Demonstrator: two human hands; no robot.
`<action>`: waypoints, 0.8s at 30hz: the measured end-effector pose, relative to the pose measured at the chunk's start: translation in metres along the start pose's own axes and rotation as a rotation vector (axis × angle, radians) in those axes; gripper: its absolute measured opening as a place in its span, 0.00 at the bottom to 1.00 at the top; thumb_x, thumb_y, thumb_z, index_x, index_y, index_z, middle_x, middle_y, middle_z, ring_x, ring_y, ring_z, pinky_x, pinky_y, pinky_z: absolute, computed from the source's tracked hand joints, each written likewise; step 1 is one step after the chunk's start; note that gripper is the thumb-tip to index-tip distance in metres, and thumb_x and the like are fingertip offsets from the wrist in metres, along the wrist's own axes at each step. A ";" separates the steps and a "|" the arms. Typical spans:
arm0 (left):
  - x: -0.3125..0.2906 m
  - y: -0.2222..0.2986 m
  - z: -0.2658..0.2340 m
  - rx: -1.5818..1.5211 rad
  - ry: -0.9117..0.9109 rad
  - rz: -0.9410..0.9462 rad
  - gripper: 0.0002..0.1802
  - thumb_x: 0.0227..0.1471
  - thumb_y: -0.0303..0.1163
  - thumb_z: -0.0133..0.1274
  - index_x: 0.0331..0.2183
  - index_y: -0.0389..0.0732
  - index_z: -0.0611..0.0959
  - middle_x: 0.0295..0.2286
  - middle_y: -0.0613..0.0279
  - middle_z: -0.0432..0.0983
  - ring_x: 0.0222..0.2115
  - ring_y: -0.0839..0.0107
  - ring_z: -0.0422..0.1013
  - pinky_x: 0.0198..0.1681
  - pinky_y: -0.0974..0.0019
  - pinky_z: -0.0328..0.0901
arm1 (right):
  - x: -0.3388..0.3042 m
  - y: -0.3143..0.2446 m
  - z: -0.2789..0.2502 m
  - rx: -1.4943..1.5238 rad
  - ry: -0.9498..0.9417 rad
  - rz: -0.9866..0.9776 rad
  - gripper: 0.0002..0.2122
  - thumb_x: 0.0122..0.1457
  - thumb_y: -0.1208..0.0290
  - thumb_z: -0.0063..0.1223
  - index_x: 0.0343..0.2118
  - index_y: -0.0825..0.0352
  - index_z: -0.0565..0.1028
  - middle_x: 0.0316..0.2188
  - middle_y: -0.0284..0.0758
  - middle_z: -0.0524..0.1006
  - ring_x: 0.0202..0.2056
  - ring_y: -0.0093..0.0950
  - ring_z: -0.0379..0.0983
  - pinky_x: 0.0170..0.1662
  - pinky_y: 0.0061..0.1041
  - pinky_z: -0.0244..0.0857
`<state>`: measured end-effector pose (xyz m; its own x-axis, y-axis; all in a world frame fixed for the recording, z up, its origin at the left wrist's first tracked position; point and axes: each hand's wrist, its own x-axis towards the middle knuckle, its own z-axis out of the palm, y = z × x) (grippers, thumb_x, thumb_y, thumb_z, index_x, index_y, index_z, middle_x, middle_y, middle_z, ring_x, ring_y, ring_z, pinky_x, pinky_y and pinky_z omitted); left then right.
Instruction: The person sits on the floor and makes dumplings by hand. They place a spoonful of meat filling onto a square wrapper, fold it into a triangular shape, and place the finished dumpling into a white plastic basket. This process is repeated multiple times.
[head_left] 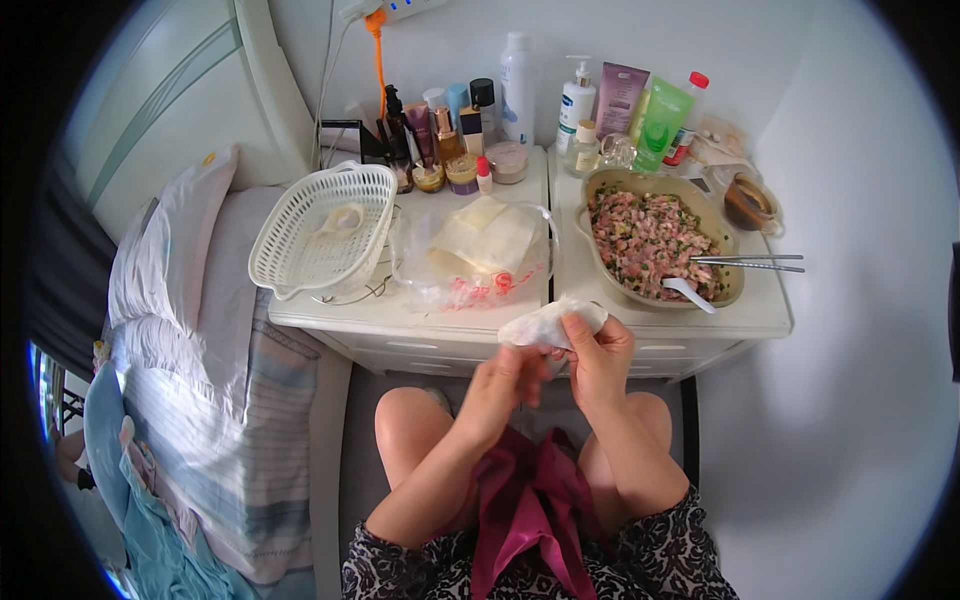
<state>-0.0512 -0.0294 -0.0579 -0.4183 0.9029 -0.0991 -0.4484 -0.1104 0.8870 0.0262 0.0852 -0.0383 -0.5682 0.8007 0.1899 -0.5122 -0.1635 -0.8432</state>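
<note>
Over the front edge of the white cabinets, my right hand [604, 362] pinches a pale filled dumpling [548, 325] between thumb and fingers. My left hand [505, 385] is just below the dumpling's left end, its fingers smeared by motion, so I cannot tell whether it grips the wrapper. A stack of thin square wrappers [482, 237] lies on a clear plastic bag [420, 262]. To the right stands a beige bowl [594, 232] of minced meat with green bits [650, 235]. Metal chopsticks [750, 262] and a white spoon [690, 294] rest in it.
A white plastic basket [268, 262] at the left holds a folded dumpling [342, 219]. Bottles, jars and tubes [518, 90] line the wall, with a small brown bowl [748, 203] at the far right. The bed [215, 440] borders the cabinets on the left.
</note>
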 end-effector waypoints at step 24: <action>0.017 0.010 0.025 -0.300 0.228 0.364 0.14 0.57 0.34 0.43 0.37 0.34 0.77 0.38 0.55 0.74 0.38 0.67 0.70 0.40 0.62 0.66 | -0.002 0.001 0.001 -0.155 -0.061 0.057 0.08 0.52 0.70 0.57 0.26 0.71 0.75 0.20 0.30 0.74 0.19 0.15 0.67 0.20 0.13 0.61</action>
<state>-0.0434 -0.0046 -0.0397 -0.7355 0.6743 0.0658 -0.4349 -0.5443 0.7173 0.0257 0.0831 -0.0391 -0.6343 0.7551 0.1657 -0.3753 -0.1134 -0.9200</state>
